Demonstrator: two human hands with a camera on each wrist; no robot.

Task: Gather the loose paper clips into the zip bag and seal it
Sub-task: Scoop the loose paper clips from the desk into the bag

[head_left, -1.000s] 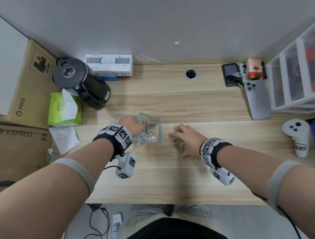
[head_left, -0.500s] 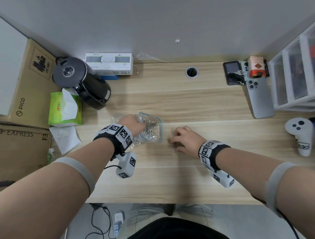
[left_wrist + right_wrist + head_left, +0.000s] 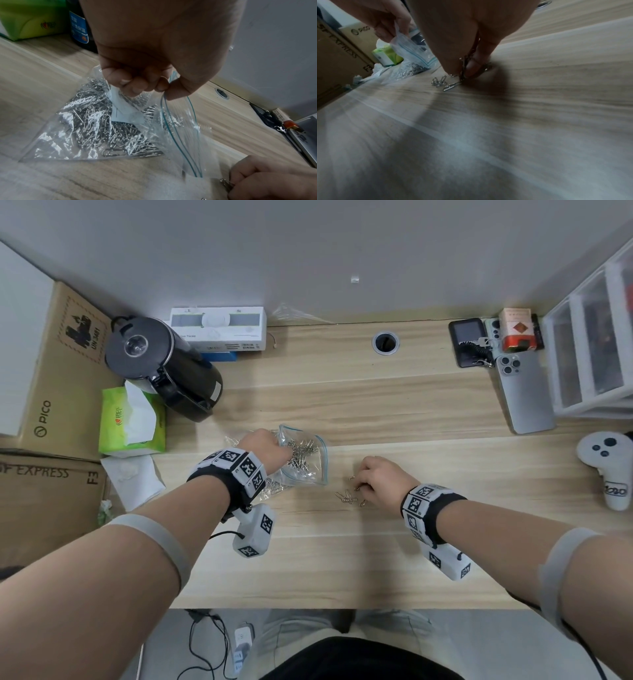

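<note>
head: left hand (image 3: 265, 448) pinches zip bag (image 3: 305, 458) rim, desk (image 3: 376, 412) centre; loose paper clips (image 3: 347, 497) at its 4 o'clock | left wrist: bag mouth gapes, full of clips | right wrist: right hand (image 3: 471, 33) pinches clips off desk

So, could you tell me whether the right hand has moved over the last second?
Barely: against the desk's grommet hole, the right hand stays put, fingers curling onto the paper clips.
</note>
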